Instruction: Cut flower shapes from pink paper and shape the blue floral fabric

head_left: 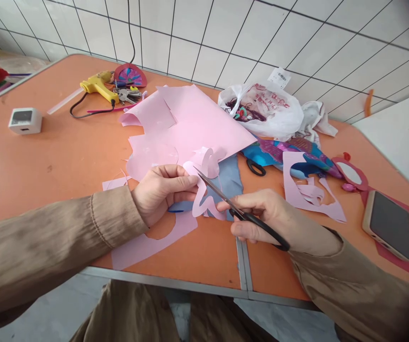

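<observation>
The pink wavy piece is pinched between the thumb and fingers of the left hand. The black handles of the scissors are held in the right hand. The blades look close together, but it cannot be told if they are fully pressed shut or if any pink is caught between them.

For a neat cut, the piece is best held flat and a little tight near the blades. The piece is best turned by the left hand, with small snips made along the curve. The thumb should be kept out of the way, as it is very near the tips.

The scissors lie on a slant, with their long line going from the right hand up and to the left, away from the body. The tips point at the top of the piece, just beside the left thumb. The piece is bent and curly, so one long line for it is hard to pick.

The piece is held in front of the body, over a blue sheet. A big pink sheet is spread just past it. Under the left wrist, a pink scrap with a round gap is seen on the orange table.
</observation>
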